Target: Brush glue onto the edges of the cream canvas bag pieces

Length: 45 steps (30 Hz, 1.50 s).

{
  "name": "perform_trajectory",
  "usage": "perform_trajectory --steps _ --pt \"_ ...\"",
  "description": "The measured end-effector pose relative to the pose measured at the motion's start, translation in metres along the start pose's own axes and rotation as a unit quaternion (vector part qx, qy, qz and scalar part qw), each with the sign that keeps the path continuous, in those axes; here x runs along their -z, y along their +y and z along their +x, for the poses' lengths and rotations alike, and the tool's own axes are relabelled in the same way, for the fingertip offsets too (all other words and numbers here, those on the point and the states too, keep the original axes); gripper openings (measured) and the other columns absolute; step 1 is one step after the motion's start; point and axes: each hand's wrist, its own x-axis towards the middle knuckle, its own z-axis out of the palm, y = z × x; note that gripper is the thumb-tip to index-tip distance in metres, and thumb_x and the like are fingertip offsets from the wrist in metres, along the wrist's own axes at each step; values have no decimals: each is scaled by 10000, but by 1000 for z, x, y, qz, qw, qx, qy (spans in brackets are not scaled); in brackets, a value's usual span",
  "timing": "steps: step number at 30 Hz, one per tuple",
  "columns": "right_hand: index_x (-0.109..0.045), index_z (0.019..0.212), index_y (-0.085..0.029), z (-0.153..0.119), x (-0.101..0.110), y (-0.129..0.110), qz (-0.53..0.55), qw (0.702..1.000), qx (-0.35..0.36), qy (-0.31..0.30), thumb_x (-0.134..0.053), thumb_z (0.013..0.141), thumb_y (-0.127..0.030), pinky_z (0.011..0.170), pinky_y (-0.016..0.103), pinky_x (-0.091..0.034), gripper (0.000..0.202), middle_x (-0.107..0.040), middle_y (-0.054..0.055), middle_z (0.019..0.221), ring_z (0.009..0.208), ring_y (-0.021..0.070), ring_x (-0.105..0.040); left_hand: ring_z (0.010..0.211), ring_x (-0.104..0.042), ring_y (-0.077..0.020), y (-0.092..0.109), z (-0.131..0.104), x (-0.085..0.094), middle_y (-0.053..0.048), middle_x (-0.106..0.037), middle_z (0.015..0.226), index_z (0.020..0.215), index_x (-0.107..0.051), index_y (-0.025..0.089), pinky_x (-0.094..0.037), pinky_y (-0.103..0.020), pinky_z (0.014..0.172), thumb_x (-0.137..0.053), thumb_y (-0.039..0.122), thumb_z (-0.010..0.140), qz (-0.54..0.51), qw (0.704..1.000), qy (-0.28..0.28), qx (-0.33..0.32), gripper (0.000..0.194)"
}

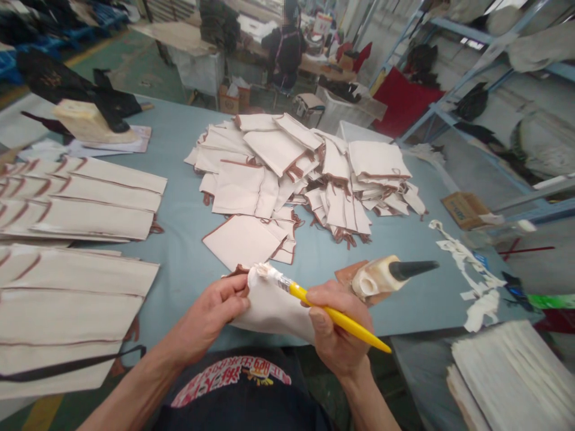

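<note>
My left hand (224, 308) pinches the brown-edged left end of a white fabric piece (274, 311) at the near edge of the table. In my right hand (339, 329) is a yellow-handled brush (341, 320), slanting down to the right. White paste covers its bristles, which touch the top edge of the fabric piece. To the right of the brush stands a white bottle (375, 278) with a dark cone tip, on a brown patch. Beyond my hands lies a loose pile of white pieces with brown edging (274, 143).
Overlapping cream panels (76, 209) lie at the left. A cream block (85, 120) sits behind them. White scraps (471, 269) and a cardboard box (465, 209) are at the right. Another stack (516, 371) is lower right. A person (285, 51) is in the background.
</note>
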Motion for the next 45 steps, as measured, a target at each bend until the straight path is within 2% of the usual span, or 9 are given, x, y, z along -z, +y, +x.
perform_trajectory --steps 3,7,13,18,24,30,34,39,45 --pt "-696 998 -268 -1 3 0 -25 1000 -2 -4 -596 1059 -318 590 304 -553 127 -761 8 756 617 173 -700 821 -705 -210 0 0 -1 -78 -811 958 1291 -755 146 -509 -256 747 -756 352 854 -9 1000 -2 3 483" --pt "-697 1033 -273 -3 5 -6 -24 999 -10 25 -604 1056 -328 615 319 -570 111 -766 13 784 651 183 -711 754 -674 -190 -2 -1 -1 -78 -803 913 1265 -769 136 -503 -252 717 -753 342 842 -17 1000 7 5 471" --pt "-681 1006 -262 0 3 -12 -45 999 24 -10 -577 1068 -302 572 296 -543 128 -760 4 748 594 165 -693 753 -632 -179 0 -2 -3 -63 -778 867 1215 -789 142 -492 -239 700 -778 359 813 -9 1000 19 3 457" --pt "-689 1028 -276 -4 10 -14 -61 998 1 18 -584 1061 -316 589 327 -565 117 -763 14 761 623 188 -711 676 -561 -141 1 -4 -2 -39 -753 814 1167 -807 150 -474 -220 674 -780 354 816 -17 1000 23 2 407" --pt "-654 1091 -271 -3 -10 -25 -43 998 40 -20 -560 1060 -261 570 302 -549 100 -765 4 756 606 170 -712 615 -502 -113 -3 -4 2 -3 -703 758 1074 -820 169 -464 -206 636 -811 375 835 -11 999 34 -11 316" --pt "-638 1108 -259 -3 -34 -33 -5 998 53 -34 -521 1089 -294 613 310 -554 124 -775 14 792 635 167 -711 822 -654 -199 -10 -7 8 -60 -789 948 1221 -783 168 -531 -269 775 -748 395 906 38 998 54 -14 389" --pt "-654 1065 -267 -10 -24 -26 0 1000 -2 -4 -536 1088 -318 638 313 -572 131 -769 9 788 664 170 -722 897 -679 -224 -9 -10 10 -75 -801 1033 1247 -784 173 -526 -291 842 -734 411 920 55 997 50 -27 408" --pt "-680 1021 -272 -22 -8 -15 1 994 -77 73 -590 1061 -344 651 328 -558 122 -740 5 771 681 184 -704 973 -677 -227 -7 -10 13 -72 -799 1096 1290 -774 184 -504 -270 854 -719 397 939 57 997 46 -37 414" --pt "-699 1050 -278 -22 -15 -20 76 995 -58 -9 -563 1077 -358 630 324 -547 160 -752 9 784 670 182 -717 975 -678 -229 -8 -6 12 -69 -799 1112 1290 -770 189 -525 -296 914 -703 371 955 78 996 35 -38 388"
